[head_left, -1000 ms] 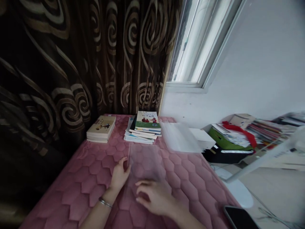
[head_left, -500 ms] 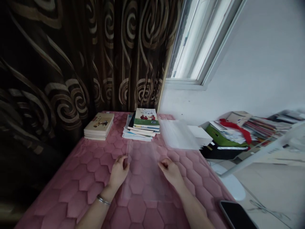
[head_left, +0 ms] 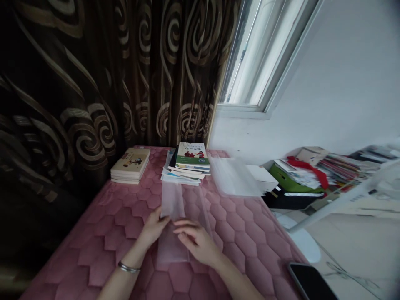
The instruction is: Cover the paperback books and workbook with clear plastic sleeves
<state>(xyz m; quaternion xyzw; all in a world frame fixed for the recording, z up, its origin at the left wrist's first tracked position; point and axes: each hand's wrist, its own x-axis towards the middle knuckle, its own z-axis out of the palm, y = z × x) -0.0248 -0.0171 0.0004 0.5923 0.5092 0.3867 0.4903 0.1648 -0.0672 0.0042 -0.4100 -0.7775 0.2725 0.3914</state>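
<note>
Clear sheet [head_left: 172, 203] lies on the pink mat [head_left: 250, 237], just in front of the books [head_left: 187, 166], partly folded over. Left hand [head_left: 154, 228] has fingertips on its left edge, can't tell if pinching or pressing. Right hand [head_left: 196, 243] is flat, fingers spread, pinning it. Looks thin, light, floppy, slick, creases easily; best held at an edge or corner

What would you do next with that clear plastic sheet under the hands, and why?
Probably slide the right hand outward along the clear plastic sheet to press it flat. The sheet's left strip looks doubled over and milky on the pink quilted cover. The left hand touches its left edge, so it seems steadied for a smoothing stroke.
</note>
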